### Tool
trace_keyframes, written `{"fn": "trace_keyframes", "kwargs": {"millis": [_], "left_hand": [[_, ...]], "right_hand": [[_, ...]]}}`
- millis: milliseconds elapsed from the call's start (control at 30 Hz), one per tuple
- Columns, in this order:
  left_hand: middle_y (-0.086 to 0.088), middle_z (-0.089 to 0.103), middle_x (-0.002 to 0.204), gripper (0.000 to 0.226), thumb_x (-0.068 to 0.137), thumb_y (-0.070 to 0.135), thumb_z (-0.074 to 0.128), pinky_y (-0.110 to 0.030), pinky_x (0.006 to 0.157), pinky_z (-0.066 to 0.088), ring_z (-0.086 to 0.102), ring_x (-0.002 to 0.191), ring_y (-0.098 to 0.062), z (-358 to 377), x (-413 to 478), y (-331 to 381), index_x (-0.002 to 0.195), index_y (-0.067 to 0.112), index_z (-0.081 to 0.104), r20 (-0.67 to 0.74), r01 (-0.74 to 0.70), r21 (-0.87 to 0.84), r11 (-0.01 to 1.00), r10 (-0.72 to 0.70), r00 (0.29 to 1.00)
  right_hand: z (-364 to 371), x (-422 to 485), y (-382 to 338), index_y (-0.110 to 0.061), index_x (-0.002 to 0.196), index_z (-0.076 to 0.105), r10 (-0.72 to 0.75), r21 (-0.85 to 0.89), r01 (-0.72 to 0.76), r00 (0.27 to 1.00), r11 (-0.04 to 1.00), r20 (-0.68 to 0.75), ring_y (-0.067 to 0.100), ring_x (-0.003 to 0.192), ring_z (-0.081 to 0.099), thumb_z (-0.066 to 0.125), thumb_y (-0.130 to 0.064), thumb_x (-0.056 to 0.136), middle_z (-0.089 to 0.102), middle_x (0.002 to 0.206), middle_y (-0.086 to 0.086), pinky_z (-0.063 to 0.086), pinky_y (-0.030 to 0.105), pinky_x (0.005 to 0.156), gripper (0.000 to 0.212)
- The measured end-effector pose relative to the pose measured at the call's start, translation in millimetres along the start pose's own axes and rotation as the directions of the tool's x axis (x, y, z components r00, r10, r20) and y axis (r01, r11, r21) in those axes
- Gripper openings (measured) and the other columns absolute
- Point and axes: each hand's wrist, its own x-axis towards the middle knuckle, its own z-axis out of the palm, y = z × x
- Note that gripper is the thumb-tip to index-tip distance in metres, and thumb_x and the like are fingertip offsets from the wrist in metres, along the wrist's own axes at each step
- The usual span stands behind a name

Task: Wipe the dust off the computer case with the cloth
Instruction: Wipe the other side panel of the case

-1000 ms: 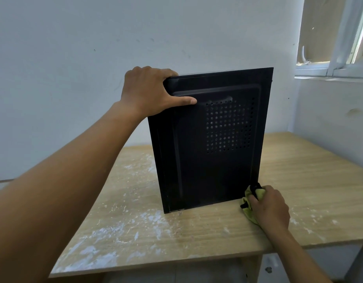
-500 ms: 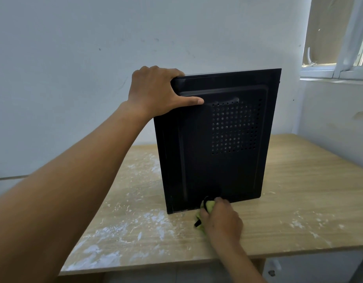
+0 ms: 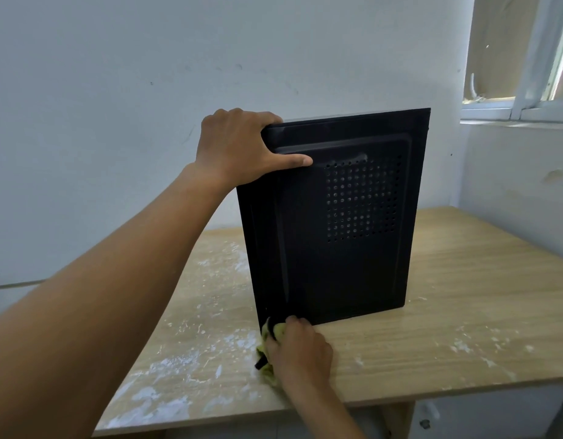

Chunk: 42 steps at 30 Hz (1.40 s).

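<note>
Computer case (image 3: 330,223) stands upright mid-table (image 3: 463,280). Left hand (image 3: 239,147) grips its top corner at 10 o'clock, thumb flat on panel. Right hand (image 3: 300,350) clenches cloth (image 3: 269,372) against bottom corner at 7 o'clock. Case likely stiff, smooth, weighty; steady by top edge.

- A pale wooden bench (image 3: 463,280) stands pushed into the corner of the room.
- White powdery smears (image 3: 166,403) streak its left side, with fainter flecks (image 3: 463,343) to the right.
- A plain white wall (image 3: 115,90) rises behind, lightly scuffed.
- A white-framed window (image 3: 527,58) sits at the upper right.
</note>
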Motion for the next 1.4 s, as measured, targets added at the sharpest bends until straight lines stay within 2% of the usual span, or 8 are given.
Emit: {"fn": "trace_keyframes", "kwargs": {"millis": [100,367,600,767,867,1033,1267,1400], "left_hand": [[0.003,0.072,0.103,0.089,0.056,0.094,0.054,-0.031,0.08,0.035,0.064,0.1,-0.026,-1.3,-0.4,0.8,0.122,0.035,0.065,-0.004,0.007,-0.006,1.0,-0.007,1.0],[0.003,0.073,0.101,0.092,0.053,0.095,0.047,-0.031,0.078,0.038,0.065,0.097,-0.026,0.0,0.1,-0.7,0.12,0.035,0.066,-0.022,0.008,-0.004,1.0,-0.008,1.0],[0.005,0.073,0.105,0.092,0.054,0.094,0.048,-0.031,0.079,0.039,0.065,0.098,-0.025,-2.2,-0.9,0.6,0.122,0.035,0.065,-0.004,0.013,-0.004,1.0,-0.013,1.0],[0.005,0.073,0.106,0.088,0.056,0.091,0.05,-0.031,0.08,0.038,0.065,0.1,-0.025,-2.1,-0.4,0.3,0.122,0.034,0.065,-0.006,0.008,-0.002,1.0,-0.008,1.0],[0.005,0.073,0.105,0.091,0.055,0.095,0.051,-0.029,0.077,0.036,0.065,0.098,-0.024,-0.8,0.0,-0.2,0.122,0.034,0.065,-0.015,0.002,0.003,1.0,-0.002,1.0],[0.005,0.073,0.103,0.095,0.052,0.097,0.05,-0.029,0.077,0.038,0.066,0.096,-0.024,-1.1,-0.5,-0.2,0.122,0.034,0.066,-0.01,0.003,-0.002,1.0,-0.003,1.0],[0.008,0.071,0.108,0.084,0.06,0.087,0.056,-0.03,0.078,0.038,0.064,0.1,-0.022,-8.1,0.6,1.8,0.125,0.034,0.063,0.051,-0.002,0.008,1.0,0.002,0.999],[0.011,0.07,0.11,0.083,0.059,0.087,0.057,-0.032,0.082,0.044,0.064,0.103,-0.019,-9.6,-4.1,-2.8,0.123,0.034,0.063,0.04,0.002,-0.045,0.999,0.0,0.999]], "right_hand": [[-18.4,7.5,25.1,-0.024,0.112,0.055,0.071,-0.012,-0.071,0.996,0.997,-0.049,0.01,0.079,0.047,0.056,-0.048,0.091,0.052,0.102,-0.007,0.037,0.026,0.068,0.032],[-67.9,36.2,117.7,-0.022,0.111,0.058,0.29,0.088,-0.277,0.931,0.957,-0.221,0.017,0.078,0.05,0.061,-0.044,0.088,0.05,0.093,-0.005,0.039,0.03,0.068,0.032],[-72.0,51.1,142.0,-0.009,0.111,0.059,0.351,0.264,-0.272,0.877,0.925,-0.328,0.022,0.079,0.042,0.065,-0.03,0.088,0.057,0.105,0.01,0.034,0.031,0.07,0.032],[-96.0,65.6,143.5,-0.004,0.105,0.061,0.325,0.346,-0.173,0.831,0.922,-0.451,0.025,0.078,0.044,0.067,-0.023,0.085,0.061,0.099,0.017,0.032,0.032,0.069,0.028],[-128.7,79.3,131.2,-0.006,0.105,0.061,0.244,0.354,-0.042,0.799,0.934,-0.55,0.031,0.09,0.054,0.068,-0.02,0.083,0.062,0.099,0.014,0.032,0.03,0.072,0.027],[-163.0,92.0,102.9,-0.01,0.11,0.058,0.114,0.361,0.205,0.712,0.91,-0.693,0.011,0.088,0.044,0.067,-0.014,0.083,0.057,0.106,0.005,0.029,0.021,0.075,0.029],[-146.7,78.6,94.5,-0.01,0.111,0.055,0.053,0.375,0.336,0.68,0.864,-0.731,0.005,0.089,0.044,0.07,-0.005,0.078,0.056,0.108,0.006,0.03,0.012,0.072,0.036],[-166.7,78.0,80.9,-0.009,0.112,0.057,-0.085,0.272,0.461,0.617,0.845,-0.783,0.001,0.089,0.044,0.071,-0.003,0.076,0.054,0.106,0.004,0.034,0.0,0.076,0.039]]}}
